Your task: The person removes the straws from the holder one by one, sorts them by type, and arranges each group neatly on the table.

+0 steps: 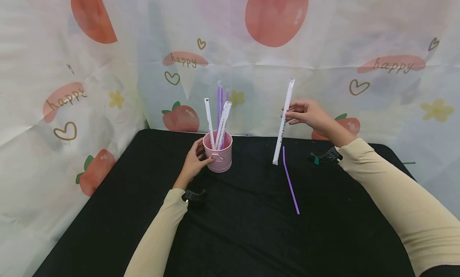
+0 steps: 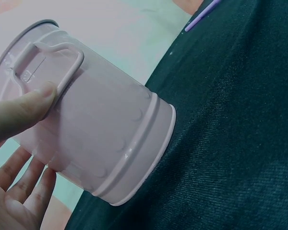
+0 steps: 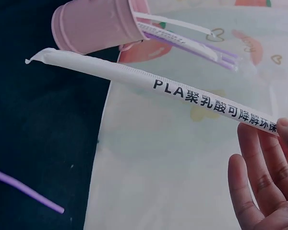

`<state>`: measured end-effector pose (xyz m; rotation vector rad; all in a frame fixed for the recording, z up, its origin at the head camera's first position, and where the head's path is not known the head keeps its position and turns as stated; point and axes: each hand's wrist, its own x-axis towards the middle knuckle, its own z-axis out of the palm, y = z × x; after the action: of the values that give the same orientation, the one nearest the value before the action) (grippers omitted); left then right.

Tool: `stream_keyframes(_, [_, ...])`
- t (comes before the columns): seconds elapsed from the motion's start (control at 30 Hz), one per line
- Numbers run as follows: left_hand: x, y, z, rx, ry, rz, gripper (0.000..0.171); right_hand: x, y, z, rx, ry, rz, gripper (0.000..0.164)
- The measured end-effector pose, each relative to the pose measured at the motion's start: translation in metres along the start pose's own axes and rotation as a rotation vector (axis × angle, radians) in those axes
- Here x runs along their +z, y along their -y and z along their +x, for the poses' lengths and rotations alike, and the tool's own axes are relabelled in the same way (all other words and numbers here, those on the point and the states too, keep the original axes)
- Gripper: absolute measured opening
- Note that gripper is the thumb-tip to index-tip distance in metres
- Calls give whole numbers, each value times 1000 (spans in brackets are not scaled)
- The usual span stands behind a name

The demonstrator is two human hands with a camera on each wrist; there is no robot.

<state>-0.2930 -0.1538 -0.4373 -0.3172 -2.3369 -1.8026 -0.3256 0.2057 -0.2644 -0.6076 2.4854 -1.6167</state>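
Observation:
A pink bucket (image 1: 220, 159) stands on the black cloth, with white paper-wrapped straws (image 1: 223, 125) and purple straws (image 1: 220, 103) upright in it. My left hand (image 1: 194, 163) holds its side. In the left wrist view the thumb (image 2: 36, 105) lies by the bucket's small handle (image 2: 69, 72), the fingers on the other side. My right hand (image 1: 305, 113) pinches a paper-wrapped straw (image 1: 282, 125) near its upper half, above the table's back edge to the right of the bucket. Black print runs along this wrapper (image 3: 197, 98). A bare purple straw (image 1: 291, 183) lies on the cloth below it.
The black-covered table (image 1: 244, 229) ends at the back against a hanging cloth (image 1: 323, 37) printed with fruit, hearts and flowers. More of that cloth hangs at the left. Dark wrist straps (image 1: 328, 155) sit at both wrists.

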Motion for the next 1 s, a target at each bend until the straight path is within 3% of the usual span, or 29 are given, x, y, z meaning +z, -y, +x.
stream_keyframes(0.27, [0, -1, 0, 0, 7, 2, 77, -13, -7, -21, 3, 50, -73, 33])
stream_keyframes(0.67, [1, -3, -1, -9, 16, -17, 77, -37, -29, -52, 67, 98, -156, 29])
stream_keyframes(1.0, [0, -2, -1, -12, 13, -1, 77, -50, -49, -73, 91, 132, -292, 34])
